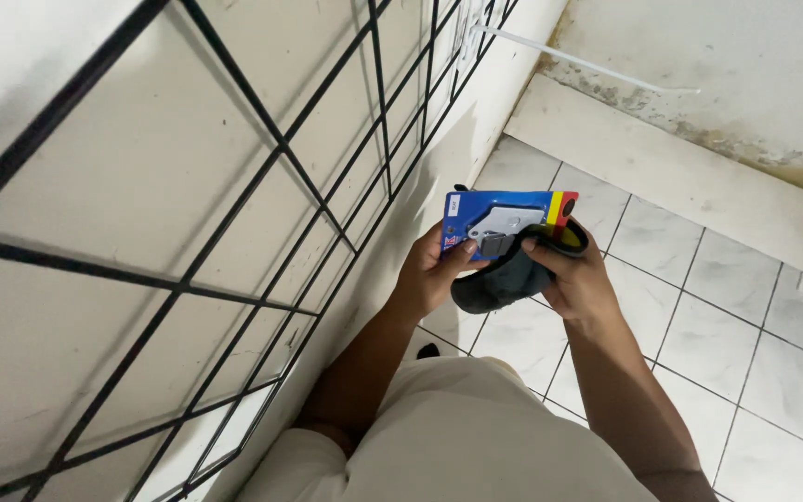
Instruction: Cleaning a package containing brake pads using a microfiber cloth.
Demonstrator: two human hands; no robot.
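Observation:
Both hands hold a blue blister card (504,223) with a yellow and red stripe on its right end and a grey metal part sealed on its front. My left hand (431,274) grips the card's left lower edge with the thumb on the front. My right hand (576,277) pinches the right lower edge and also carries a dark cloth-like object (504,284) under the card. The card is held flat, face up, at chest height above the floor.
A black wire grid panel (281,149) hangs on the white wall at the left, close to my left arm. White marbled floor tiles (745,353) lie below. A raised concrete ledge (662,158) and a stained wall run along the far side.

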